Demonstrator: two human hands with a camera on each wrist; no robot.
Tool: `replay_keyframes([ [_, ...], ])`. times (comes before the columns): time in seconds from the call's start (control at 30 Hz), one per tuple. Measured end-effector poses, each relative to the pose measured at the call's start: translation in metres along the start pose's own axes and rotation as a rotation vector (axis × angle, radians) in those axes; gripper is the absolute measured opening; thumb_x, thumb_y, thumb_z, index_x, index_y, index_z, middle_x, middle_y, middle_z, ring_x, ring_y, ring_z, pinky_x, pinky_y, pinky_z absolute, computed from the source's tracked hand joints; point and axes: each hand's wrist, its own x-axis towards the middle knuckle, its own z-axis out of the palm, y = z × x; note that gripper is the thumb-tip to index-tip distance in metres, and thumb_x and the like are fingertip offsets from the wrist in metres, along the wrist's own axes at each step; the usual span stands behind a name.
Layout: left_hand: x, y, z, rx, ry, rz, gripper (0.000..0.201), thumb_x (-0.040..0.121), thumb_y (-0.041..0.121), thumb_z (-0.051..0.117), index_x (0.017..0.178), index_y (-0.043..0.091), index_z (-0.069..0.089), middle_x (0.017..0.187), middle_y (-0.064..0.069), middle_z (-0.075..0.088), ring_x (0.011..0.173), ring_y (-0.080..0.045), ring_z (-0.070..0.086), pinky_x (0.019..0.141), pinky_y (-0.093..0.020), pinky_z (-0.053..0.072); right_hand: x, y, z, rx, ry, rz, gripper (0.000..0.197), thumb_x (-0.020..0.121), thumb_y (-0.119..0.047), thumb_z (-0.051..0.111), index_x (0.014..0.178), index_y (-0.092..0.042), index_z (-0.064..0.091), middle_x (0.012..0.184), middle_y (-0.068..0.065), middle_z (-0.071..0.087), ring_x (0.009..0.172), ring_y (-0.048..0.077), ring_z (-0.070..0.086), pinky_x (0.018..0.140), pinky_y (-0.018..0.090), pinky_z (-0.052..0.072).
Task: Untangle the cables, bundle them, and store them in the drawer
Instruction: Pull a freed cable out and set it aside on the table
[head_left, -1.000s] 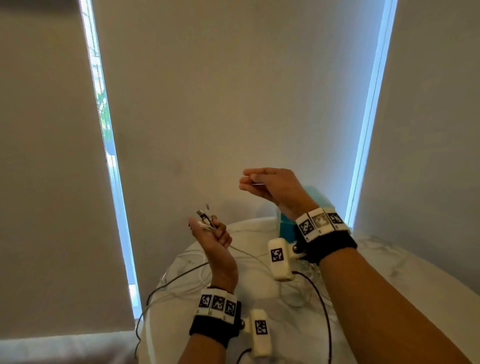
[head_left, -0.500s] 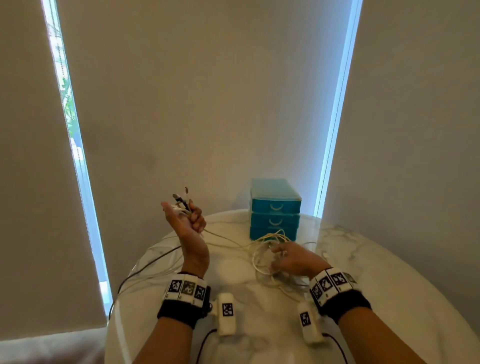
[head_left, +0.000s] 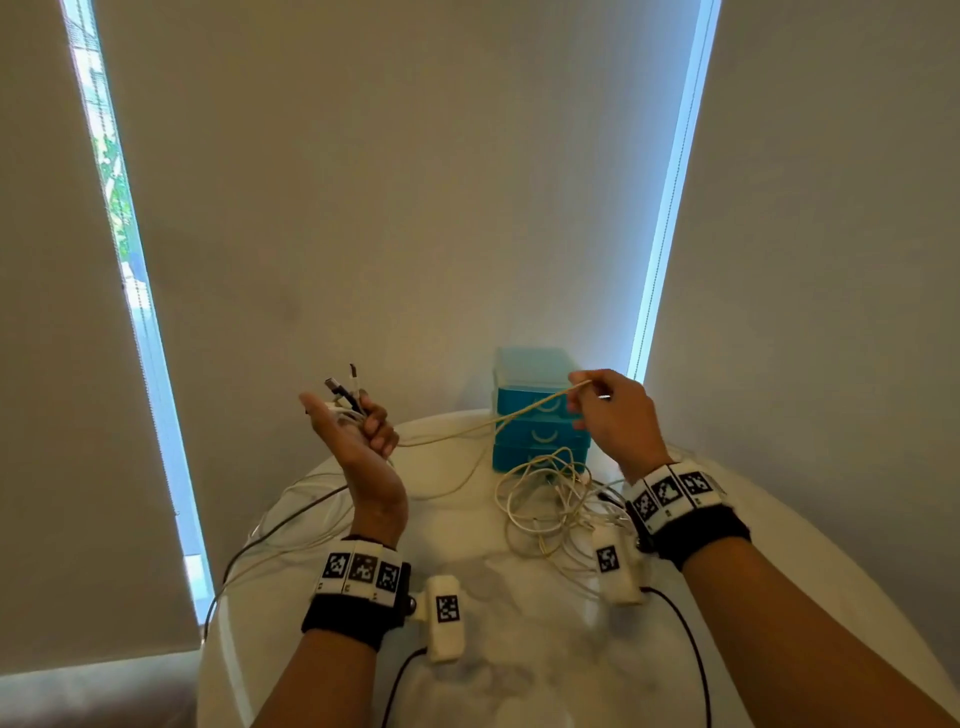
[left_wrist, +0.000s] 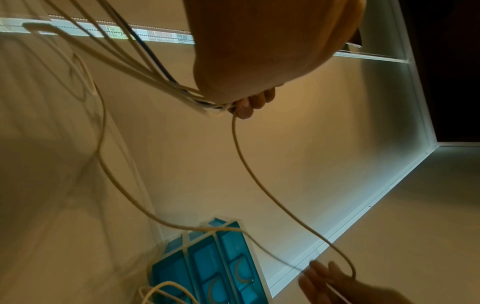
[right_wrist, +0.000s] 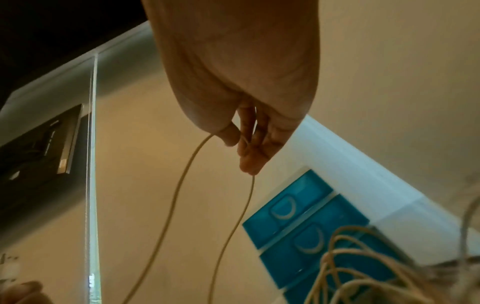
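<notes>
My left hand is raised palm-up over the table's left side, its fingers curled round the ends of several cables, white ones and a dark one, with plugs sticking up. My right hand is lifted in front of the teal drawer unit and pinches a cream cable that stretches tight to my left hand. In the right wrist view the pinched cable hangs in a loop from the fingertips. A tangled heap of cream cables lies on the table below my right hand.
The round white marble table stands against beige blinds. The teal unit has three shut drawers and stands at the table's far edge. More cables trail off the table's left rim. Black leads run from my wrist cameras.
My right hand has risen from the tangle on the table with a cream cable pinched, pulling it taut. My left hand has kept its hold on the cable ends.
</notes>
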Motion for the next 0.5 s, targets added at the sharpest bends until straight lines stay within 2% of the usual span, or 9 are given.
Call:
replay_keyframes([
  [0.1, -0.004, -0.001, 0.004, 0.029, -0.024, 0.027, 0.076, 0.09, 0.09, 0.033, 0.1, 0.016, 0.052, 0.073, 0.005, 0.037, 0.063, -0.014, 0.021, 0.057, -0.029, 0.021, 0.002, -0.025, 0.038, 0.15, -0.065, 0.029, 0.025, 0.113, -0.023, 0.05, 0.131, -0.017, 0.066, 0.12, 0.002, 0.074, 0.111, 0.021, 0.074, 0.096, 0.048, 0.063],
  [0.13, -0.005, -0.003, 0.004, 0.038, -0.033, 0.046, 0.082, 0.087, 0.094, 0.037, 0.103, 0.015, 0.052, 0.075, 0.004, 0.038, 0.063, -0.014, 0.022, 0.058, -0.029, 0.021, 0.003, -0.045, 0.053, 0.231, -0.145, -0.043, 0.029, 0.115, -0.022, 0.044, 0.137, -0.018, 0.062, 0.128, -0.001, 0.072, 0.12, 0.02, 0.07, 0.102, 0.05, 0.06],
  [0.2, -0.006, -0.005, 0.004, 0.048, -0.042, 0.067, 0.09, 0.079, 0.099, 0.042, 0.107, 0.013, 0.052, 0.076, 0.004, 0.041, 0.064, -0.012, 0.025, 0.058, -0.026, 0.024, 0.003, -0.094, 0.074, 0.418, -0.327, -0.325, 0.033, 0.117, -0.018, 0.035, 0.146, -0.017, 0.052, 0.145, -0.01, 0.063, 0.134, 0.015, 0.062, 0.108, 0.048, 0.057],
  [0.27, -0.005, -0.003, 0.005, 0.055, -0.031, 0.094, 0.094, 0.074, 0.101, 0.043, 0.106, 0.013, 0.052, 0.076, 0.005, 0.042, 0.063, -0.011, 0.028, 0.057, -0.023, 0.028, 0.008, -0.131, 0.093, 0.426, -0.342, -0.516, 0.037, 0.117, -0.014, 0.032, 0.152, -0.019, 0.042, 0.155, -0.023, 0.05, 0.141, 0.009, 0.056, 0.111, 0.044, 0.055],
  [0.33, -0.007, -0.002, 0.004, 0.068, -0.012, 0.115, 0.09, 0.078, 0.1, 0.042, 0.105, 0.014, 0.052, 0.078, 0.005, 0.044, 0.064, -0.01, 0.031, 0.059, -0.021, 0.031, 0.011, -0.134, 0.104, 0.239, -0.457, -0.468, 0.048, 0.114, -0.006, 0.033, 0.16, -0.021, 0.033, 0.166, -0.017, 0.038, 0.151, 0.01, 0.044, 0.122, 0.043, 0.044],
  [0.4, -0.007, -0.002, 0.005, 0.091, -0.006, 0.148, 0.078, 0.085, 0.094, 0.039, 0.101, 0.019, 0.053, 0.08, 0.007, 0.048, 0.066, -0.007, 0.037, 0.064, -0.022, 0.033, 0.009, -0.106, 0.106, -0.244, -0.82, -0.375, 0.065, 0.111, 0.0, 0.036, 0.169, -0.023, 0.022, 0.173, 0.004, 0.034, 0.159, 0.021, 0.033, 0.129, 0.038, 0.029],
  [0.43, -0.007, -0.004, 0.005, 0.108, -0.012, 0.155, 0.076, 0.085, 0.094, 0.039, 0.101, 0.021, 0.054, 0.082, 0.009, 0.05, 0.067, -0.006, 0.04, 0.067, -0.022, 0.035, 0.007, -0.087, 0.104, -0.449, -0.914, -0.307, 0.071, 0.108, -0.001, 0.038, 0.171, -0.028, 0.019, 0.172, 0.009, 0.036, 0.158, 0.025, 0.034, 0.129, 0.038, 0.027],
  [0.47, -0.008, -0.006, 0.005, 0.123, -0.017, 0.147, 0.077, 0.083, 0.095, 0.039, 0.101, 0.022, 0.054, 0.082, 0.009, 0.051, 0.067, -0.005, 0.041, 0.069, -0.022, 0.035, 0.005, -0.067, 0.099, -0.538, -0.891, -0.274, 0.075, 0.105, -0.001, 0.041, 0.17, -0.033, 0.022, 0.169, 0.009, 0.042, 0.155, 0.026, 0.039, 0.13, 0.039, 0.028],
  [0.5, -0.008, -0.008, 0.005, 0.134, -0.017, 0.128, 0.077, 0.083, 0.095, 0.039, 0.101, 0.021, 0.055, 0.081, 0.009, 0.051, 0.067, -0.006, 0.04, 0.07, -0.024, 0.034, 0.004, -0.051, 0.093, -0.503, -0.82, -0.245, 0.076, 0.102, 0.0, 0.044, 0.168, -0.036, 0.031, 0.162, 0.007, 0.052, 0.15, 0.025, 0.047, 0.129, 0.041, 0.032],
])
